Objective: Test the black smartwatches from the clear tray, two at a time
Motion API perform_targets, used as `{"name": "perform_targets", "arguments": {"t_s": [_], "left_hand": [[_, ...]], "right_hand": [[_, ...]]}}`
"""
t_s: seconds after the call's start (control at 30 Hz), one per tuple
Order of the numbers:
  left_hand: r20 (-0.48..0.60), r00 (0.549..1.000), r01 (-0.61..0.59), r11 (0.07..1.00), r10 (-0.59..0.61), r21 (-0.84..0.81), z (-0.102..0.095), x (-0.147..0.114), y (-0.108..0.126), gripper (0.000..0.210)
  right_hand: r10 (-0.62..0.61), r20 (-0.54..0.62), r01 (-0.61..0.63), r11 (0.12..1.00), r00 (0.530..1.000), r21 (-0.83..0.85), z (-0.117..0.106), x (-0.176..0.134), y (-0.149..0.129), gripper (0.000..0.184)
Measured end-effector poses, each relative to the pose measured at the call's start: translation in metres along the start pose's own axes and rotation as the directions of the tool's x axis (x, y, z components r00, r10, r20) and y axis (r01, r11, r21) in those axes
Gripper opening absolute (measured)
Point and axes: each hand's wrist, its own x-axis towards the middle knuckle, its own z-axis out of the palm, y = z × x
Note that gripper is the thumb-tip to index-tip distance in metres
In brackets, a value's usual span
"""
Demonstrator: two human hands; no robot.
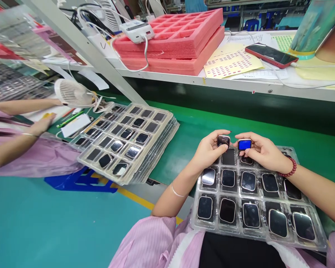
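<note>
My left hand (212, 147) pinches a smartwatch body (223, 140) with a dark screen between thumb and fingers. Close beside it, my right hand (261, 150) grips a second smartwatch body (244, 144), whose screen glows blue. Both are held above the far rows of a clear plastic tray (258, 236). Rows of strapless watch bodies with dark screens, such as one watch (227, 210) in the front row, lie in its compartments. A compartment with a dark pad (228, 156) below my hands holds no watch. Part of the back row is hidden by my hands.
To the left, a stack of clear trays (156, 149) holds some watches. A co-worker's hands (43, 121) and a small white fan (72, 93) are beyond it. The shelf above bears red foam trays (181, 41), a phone (270, 54) and yellow sheets (231, 63).
</note>
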Motion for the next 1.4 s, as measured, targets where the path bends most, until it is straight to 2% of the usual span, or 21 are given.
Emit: {"name": "perform_targets", "arguments": {"t_s": [0.23, 0.4, 0.6, 0.83, 1.03, 1.2, 1.4], "left_hand": [[-0.018, 1.000, 0.025, 0.997, -0.024, 0.068, -0.0008, -0.0008, -0.0003, 0.042], [-0.020, 1.000, -0.001, 0.997, 0.003, 0.080, -0.0004, -0.0005, -0.0016, 0.033], [-0.014, 1.000, -0.018, 0.999, 0.019, 0.043, 0.0004, -0.0005, -0.0011, 0.026], [0.010, 1.000, 0.002, 1.000, -0.002, 0.028, 0.0003, -0.0007, 0.0012, 0.028], [0.050, 0.999, 0.016, 0.999, -0.015, -0.034, -0.0005, -0.0006, 0.0026, 0.031], [0.034, 0.999, 0.039, 0.999, -0.038, -0.013, -0.0012, -0.0008, 0.0049, 0.032], [0.046, 0.999, 0.004, 1.000, -0.003, -0.015, -0.0010, -0.0005, 0.0049, 0.031]], "right_hand": [[-0.006, -0.007, 0.006, 1.000, 1.000, -0.011, 0.0005, 0.0011, -0.0002, 0.040], [0.002, 0.007, -0.002, 1.000, 1.000, -0.018, 0.0005, 0.0013, 0.0009, 0.038], [0.010, 0.006, -0.010, 1.000, 1.000, -0.001, 0.0002, 0.0011, -0.0017, 0.035], [0.028, 0.019, -0.028, 0.999, 0.999, 0.041, -0.0006, 0.0008, -0.0025, 0.027], [0.033, 0.030, -0.035, 0.998, 0.999, 0.061, -0.0023, -0.0001, -0.0043, 0.028], [0.043, 0.015, -0.044, 0.997, 0.999, 0.062, -0.0018, -0.0004, -0.0040, 0.027], [0.025, -0.005, -0.025, 0.999, 1.000, 0.038, -0.0008, -0.0003, -0.0059, 0.021]]}}
